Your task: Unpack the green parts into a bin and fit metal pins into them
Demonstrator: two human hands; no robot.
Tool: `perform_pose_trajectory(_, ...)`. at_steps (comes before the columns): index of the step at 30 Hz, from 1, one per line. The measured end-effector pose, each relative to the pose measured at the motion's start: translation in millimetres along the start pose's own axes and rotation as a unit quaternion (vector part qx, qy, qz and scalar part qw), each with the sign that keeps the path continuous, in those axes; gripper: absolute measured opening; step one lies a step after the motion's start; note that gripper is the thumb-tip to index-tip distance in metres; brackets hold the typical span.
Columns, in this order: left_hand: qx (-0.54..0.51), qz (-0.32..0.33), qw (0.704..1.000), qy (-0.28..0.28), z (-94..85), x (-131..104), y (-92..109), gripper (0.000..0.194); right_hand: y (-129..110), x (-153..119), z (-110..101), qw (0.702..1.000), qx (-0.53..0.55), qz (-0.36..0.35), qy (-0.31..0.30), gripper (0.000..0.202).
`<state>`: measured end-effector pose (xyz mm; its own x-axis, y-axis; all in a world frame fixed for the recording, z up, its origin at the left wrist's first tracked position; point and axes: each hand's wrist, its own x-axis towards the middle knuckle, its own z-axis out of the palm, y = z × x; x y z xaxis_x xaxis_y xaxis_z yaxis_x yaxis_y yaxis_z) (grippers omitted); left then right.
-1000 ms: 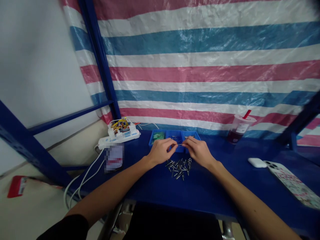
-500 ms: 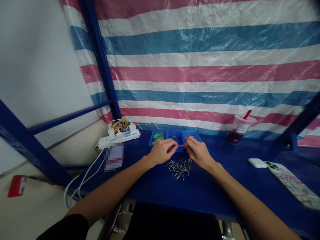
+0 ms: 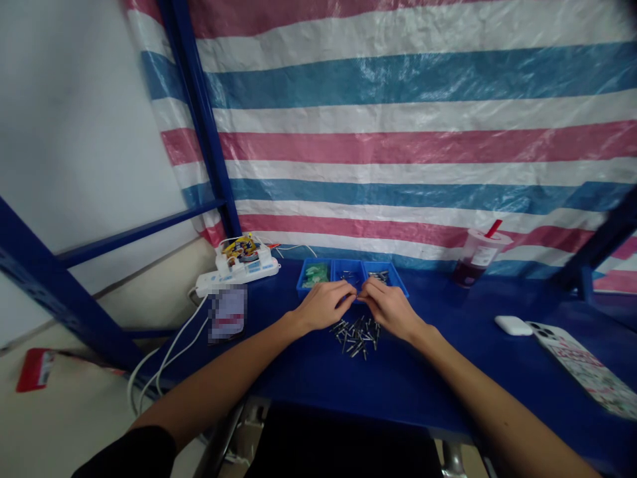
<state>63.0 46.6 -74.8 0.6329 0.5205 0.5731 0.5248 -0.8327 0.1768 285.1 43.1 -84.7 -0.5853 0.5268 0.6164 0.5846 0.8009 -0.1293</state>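
Note:
My left hand [image 3: 326, 305] and my right hand [image 3: 387, 306] meet fingertip to fingertip, both pinched closed. A small thin part is between them, mostly hidden by the fingers. Directly behind the hands stand three blue bins [image 3: 332, 273] side by side. Green pieces [image 3: 316, 273] fill the left one, a few thin metal pins [image 3: 348, 275] lie in the middle one, and metal parts [image 3: 380, 274] show in the right one. Below my hands, a loose pile of short, dark and silver metal rods [image 3: 357, 337] is spread on the blue table [image 3: 318, 385].
To the left are a white power strip [image 3: 239, 273] with tangled cables and a blurred, pixelated item [image 3: 227, 315]. A cup with a red straw [image 3: 478, 255] stands at the back right. Nearer lie a white earbud case [image 3: 513, 325] and a phone [image 3: 582, 365].
My hands have come closer together, my right hand shifting left and slightly down. The thin part visible between them before is now mostly covered, and the right bin's contents show more.

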Motion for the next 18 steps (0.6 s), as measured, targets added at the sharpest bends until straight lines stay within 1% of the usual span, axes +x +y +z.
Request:
perform_pose_trajectory(5,0.007,-0.001,1.0,0.008,0.7,-0.1,-0.3,0.018,-0.9,1.9,-2.0,1.0,0.004,0.011,0.0,0.015)
perform_pose_trajectory(12,0.011,-0.001,1.0,0.018,-0.4,0.5,1.6,0.018,2.7,1.9,0.4,0.999,-0.025,0.022,-0.001,0.027)
perform_pose_trajectory(16,0.018,-0.016,0.999,0.023,-1.7,0.7,1.5,0.016,1.1,1.7,-1.3,0.999,0.012,0.041,-0.003,0.016)
perform_pose_trajectory(18,0.021,-0.023,0.999,0.027,-2.4,0.9,1.4,0.016,0.2,1.7,-2.3,0.999,0.024,0.036,-0.014,0.018)
